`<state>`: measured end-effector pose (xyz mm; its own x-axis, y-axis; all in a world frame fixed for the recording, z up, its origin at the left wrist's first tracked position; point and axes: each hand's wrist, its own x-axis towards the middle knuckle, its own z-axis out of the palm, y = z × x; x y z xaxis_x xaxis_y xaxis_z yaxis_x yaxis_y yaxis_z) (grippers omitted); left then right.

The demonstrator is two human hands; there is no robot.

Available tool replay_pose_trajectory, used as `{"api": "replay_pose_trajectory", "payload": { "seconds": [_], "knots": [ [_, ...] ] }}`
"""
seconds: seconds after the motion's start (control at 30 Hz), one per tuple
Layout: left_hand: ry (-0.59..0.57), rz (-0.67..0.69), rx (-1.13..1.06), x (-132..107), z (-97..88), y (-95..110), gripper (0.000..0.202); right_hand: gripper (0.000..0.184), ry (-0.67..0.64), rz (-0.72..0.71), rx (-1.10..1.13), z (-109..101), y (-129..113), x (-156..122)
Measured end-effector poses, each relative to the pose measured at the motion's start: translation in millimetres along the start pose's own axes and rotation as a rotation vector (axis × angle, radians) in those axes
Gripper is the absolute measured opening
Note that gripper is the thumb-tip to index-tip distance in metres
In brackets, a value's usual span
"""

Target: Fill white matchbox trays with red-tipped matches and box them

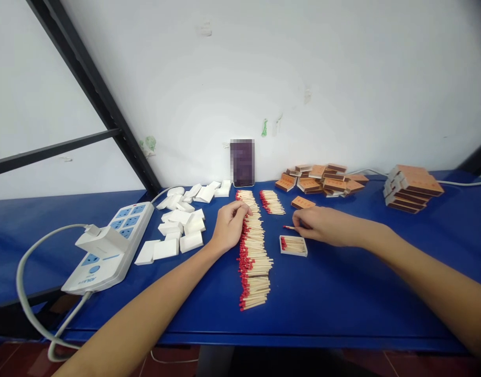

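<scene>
A long row of red-headed matches (256,243) runs down the middle of the blue table. My left hand (229,226) rests at the upper part of this row, thumb and fingers pinched together among the matches; whether a match is between them is hidden. My right hand (318,226) pinches a single match (289,227), its red head pointing left. Just below that match lies a small white matchbox tray (293,254), partly filled with matches, heads to the left. An orange matchbox (303,202) lies just beyond my right hand. A shorter group of matches (272,203) sits beside the row's far end.
White matchbox trays (185,225) are scattered at left. Orange matchboxes (323,180) lie heaped at back right, with a neat stack (413,187) farther right. A power strip (122,251) with cables sits at left. A dark, pixelated device (242,162) leans against the wall.
</scene>
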<state>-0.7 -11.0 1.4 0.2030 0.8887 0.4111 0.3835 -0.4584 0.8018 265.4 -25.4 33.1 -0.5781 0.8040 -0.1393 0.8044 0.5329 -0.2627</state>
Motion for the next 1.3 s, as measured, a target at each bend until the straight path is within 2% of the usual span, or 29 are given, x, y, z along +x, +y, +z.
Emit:
{"api": "replay_pose_trajectory", "payload": {
  "seconds": [0.2,0.3,0.4,0.5,0.6,1.03,1.17,1.3],
  "knots": [
    [0.007,0.008,-0.023,0.6,0.5,-1.2,0.032,0.023,-0.015,0.017,0.105,-9.3,-1.0,-1.5],
    [0.003,0.017,-0.023,0.3,0.4,-1.4,0.032,0.025,-0.029,-0.004,0.187,-17.7,-12.6,-8.4],
    [0.000,0.019,-0.019,-0.2,0.3,-1.4,0.032,0.025,-0.099,-0.006,0.247,-23.2,-28.0,-15.3],
    [0.006,0.024,-0.028,-0.4,0.7,-1.6,0.031,0.020,-0.167,0.024,0.268,-24.9,-41.1,-18.7],
    [0.004,0.030,-0.037,-0.2,1.5,-2.4,0.031,0.016,-0.181,0.029,0.265,-24.1,-47.4,-18.7],
    [-0.005,0.017,-0.036,-1.1,0.0,-0.3,0.031,0.015,-0.183,-0.003,0.234,-24.0,-45.4,-17.2],
    [-0.004,0.024,-0.053,-0.3,0.5,0.8,0.032,0.020,-0.175,0.003,0.243,-26.3,-36.4,-18.1],
    [-0.005,0.025,-0.053,-0.1,1.2,-0.7,0.031,0.030,-0.217,-0.056,0.321,-30.0,-24.6,-16.6]
  ]
}}
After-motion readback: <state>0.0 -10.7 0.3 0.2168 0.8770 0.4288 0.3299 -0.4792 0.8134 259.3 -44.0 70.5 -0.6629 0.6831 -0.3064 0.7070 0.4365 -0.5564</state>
